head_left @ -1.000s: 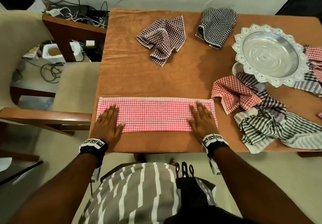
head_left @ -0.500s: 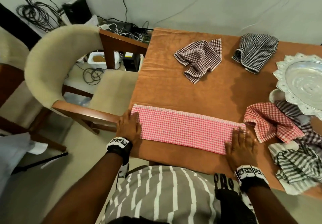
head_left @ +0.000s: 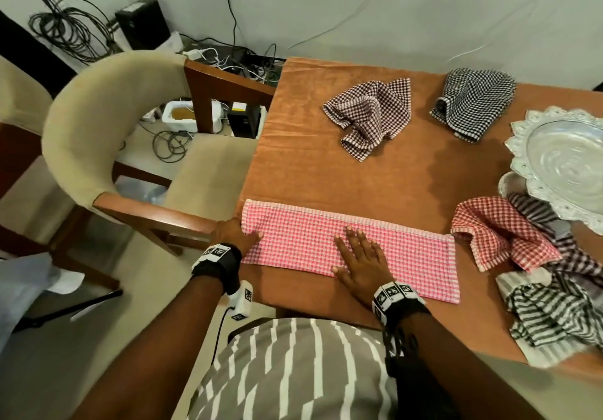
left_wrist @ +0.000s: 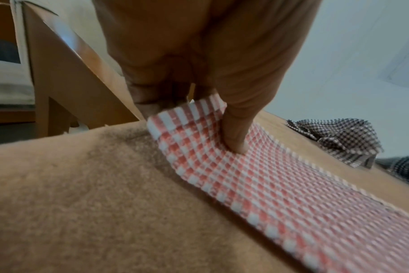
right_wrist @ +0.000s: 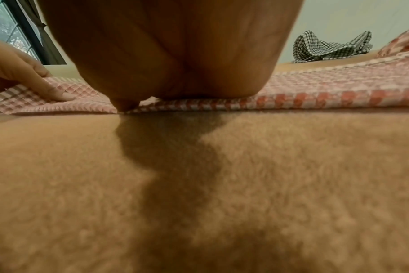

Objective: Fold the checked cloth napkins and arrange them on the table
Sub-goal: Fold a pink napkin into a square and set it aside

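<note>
A pink checked napkin (head_left: 408,256), folded into a long strip, lies along the table's near edge. My left hand (head_left: 236,232) pinches its left end, thumb on top and fingers under the lifted corner (left_wrist: 187,114). My right hand (head_left: 359,256) lies flat with straight fingers on the strip's middle; the right wrist view shows the palm (right_wrist: 175,55) pressing the cloth (right_wrist: 339,86). Unfolded napkins lie around: a brown checked one (head_left: 372,112), a black checked one (head_left: 473,103), a red checked one (head_left: 502,237) and striped ones (head_left: 554,308).
The table (head_left: 326,165) is covered in an orange-brown cloth. A silver scalloped tray (head_left: 567,165) stands at the right edge, partly over the striped napkins. A cream armchair (head_left: 98,132) with wooden arms stands close to the table's left side. Cables and boxes lie on the floor behind.
My right hand slid from the strip's right end to its middle. My left hand went from lying flat to pinching the left end and lifting its corner. The head view swung left.
</note>
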Motion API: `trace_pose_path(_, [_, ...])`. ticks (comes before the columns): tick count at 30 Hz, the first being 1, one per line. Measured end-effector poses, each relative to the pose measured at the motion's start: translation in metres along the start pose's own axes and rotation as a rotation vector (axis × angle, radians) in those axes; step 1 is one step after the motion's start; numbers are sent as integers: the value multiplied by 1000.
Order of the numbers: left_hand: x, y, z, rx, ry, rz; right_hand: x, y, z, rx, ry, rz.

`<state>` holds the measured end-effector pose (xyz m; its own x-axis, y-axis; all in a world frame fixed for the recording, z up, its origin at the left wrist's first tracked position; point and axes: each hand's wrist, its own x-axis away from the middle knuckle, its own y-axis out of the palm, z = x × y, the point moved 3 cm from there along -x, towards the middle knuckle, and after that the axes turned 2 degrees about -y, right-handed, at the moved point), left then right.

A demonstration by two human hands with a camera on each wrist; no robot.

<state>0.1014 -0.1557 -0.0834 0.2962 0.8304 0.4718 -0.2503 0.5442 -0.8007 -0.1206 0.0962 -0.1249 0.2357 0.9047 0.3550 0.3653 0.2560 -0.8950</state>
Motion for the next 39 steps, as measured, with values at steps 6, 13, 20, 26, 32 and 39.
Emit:
trace_pose_path(6, [20, -18, 24, 449, 157, 72, 3, -24, -8, -211, 2, 18])
trace_pose_path(13, [86, 13, 140, 753, 591, -560, 12, -93, -41, -1521, 140, 196])
trace_pose_path(20, [83, 54, 169, 274, 799, -322, 55, -72, 36, -1306, 498, 536])
trace_pose_path(26, [72, 104, 164, -439, 965, -267, 104, -70, 107, -940, 777, 655])
trace_pose_path(32, [75, 125, 163, -684, 840, -279, 118, -56, 127, -607, 882, 578])
trace_pose_path(39, [76, 123, 168, -685, 776, -291, 65, -44, 64, -209, 334, 355])
